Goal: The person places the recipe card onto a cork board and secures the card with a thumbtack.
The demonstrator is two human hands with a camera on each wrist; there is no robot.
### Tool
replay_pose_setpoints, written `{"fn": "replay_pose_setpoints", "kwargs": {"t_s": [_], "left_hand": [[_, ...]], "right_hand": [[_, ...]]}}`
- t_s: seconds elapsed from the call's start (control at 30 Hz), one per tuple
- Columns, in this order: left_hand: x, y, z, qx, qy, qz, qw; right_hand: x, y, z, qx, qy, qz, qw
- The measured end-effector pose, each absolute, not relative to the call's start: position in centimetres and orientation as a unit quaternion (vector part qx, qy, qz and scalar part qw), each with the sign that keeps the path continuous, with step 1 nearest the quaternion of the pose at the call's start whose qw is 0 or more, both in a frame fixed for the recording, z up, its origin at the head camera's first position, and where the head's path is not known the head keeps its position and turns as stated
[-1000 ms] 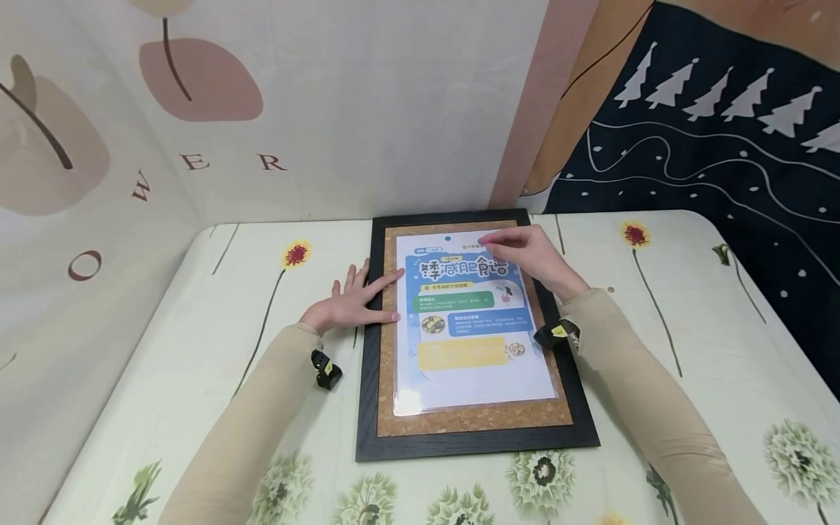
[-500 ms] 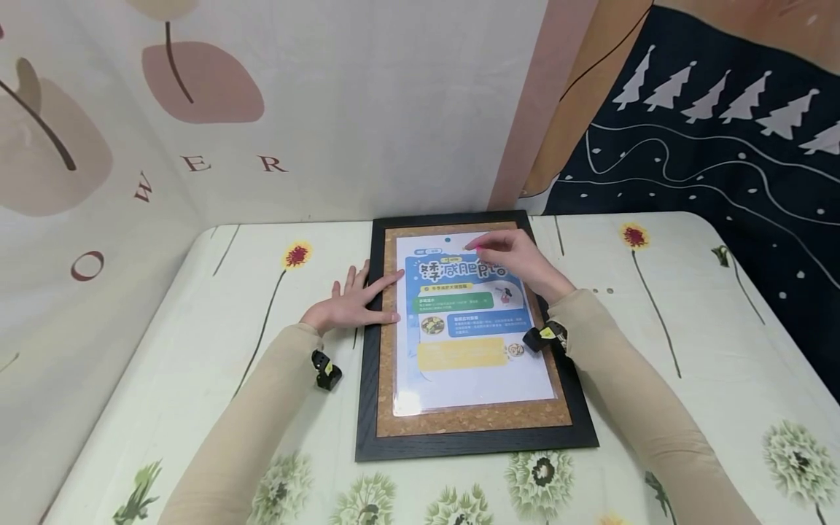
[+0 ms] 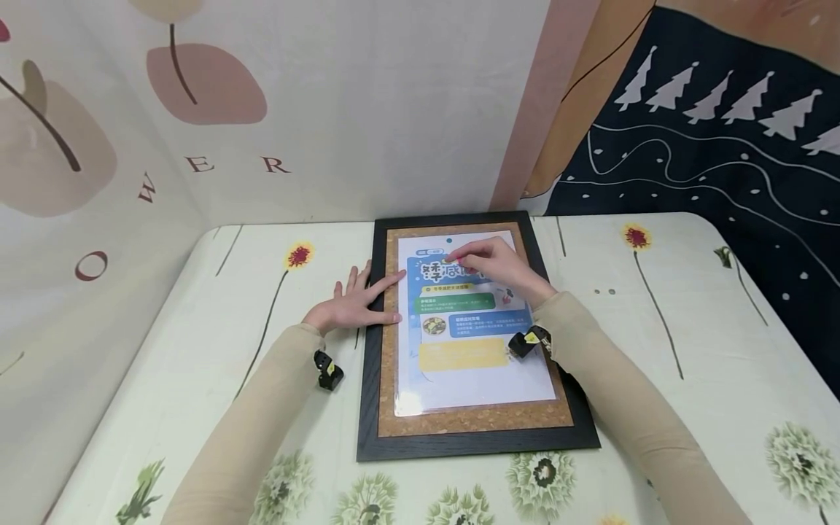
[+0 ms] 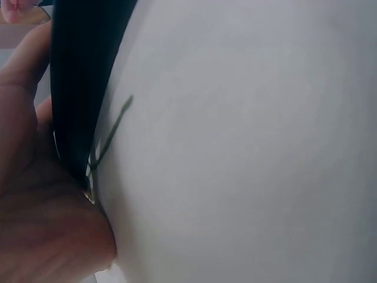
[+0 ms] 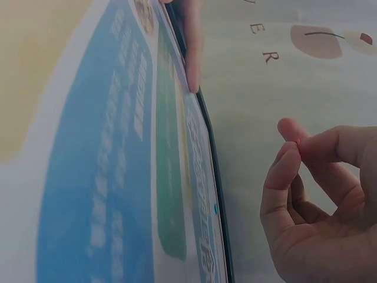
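A printed sheet (image 3: 485,386) in a clear sleeve lies on a black-framed cork board (image 3: 472,421). At the sheet's top middle is a round teal pin (image 3: 449,240). My left hand (image 3: 351,302) rests across the frame's left side with fingers spread, thumb and index fingertips reaching the sheet's left edge. Over the sheet's title, my right hand (image 3: 499,268) pinches a small pink pushpin (image 5: 298,142) between thumb and fingertips; most of it is hidden. In the right wrist view, that hand stands off the sheet's surface. The left wrist view shows the palm beside the dark frame (image 4: 85,76).
The board lies on a flower-patterned tablecloth (image 3: 302,452), its far edge close to a pale printed curtain (image 3: 367,146). A dark curtain with white trees (image 3: 709,160) hangs at the right. Black wrist cameras (image 3: 328,370) sit at both cuffs.
My right hand has moved left across the top of the sheet, from near its upper right corner to over the title, still pinching the pink pushpin. My left hand stays in place.
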State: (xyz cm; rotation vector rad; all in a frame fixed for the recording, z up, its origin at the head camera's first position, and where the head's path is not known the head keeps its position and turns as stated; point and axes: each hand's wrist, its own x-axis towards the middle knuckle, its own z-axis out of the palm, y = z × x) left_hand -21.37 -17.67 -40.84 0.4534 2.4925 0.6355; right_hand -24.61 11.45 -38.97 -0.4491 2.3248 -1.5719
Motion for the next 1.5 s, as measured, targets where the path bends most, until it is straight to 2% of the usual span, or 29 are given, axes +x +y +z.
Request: {"fn": "replay_pose_setpoints", "kwargs": {"t_s": [0.7,1.5], "left_hand": [[-21.4,-17.6,-40.9,0.168,0.923,0.225,0.264],[-21.6,-17.7,-40.8,0.168,0.923,0.219,0.269]], "right_hand": [[-25.0,8.1,-40.0,-0.185,0.786,-0.561,0.182],[-24.9,5.2,-40.6,-0.217,0.759,-0.551,0.27]]}}
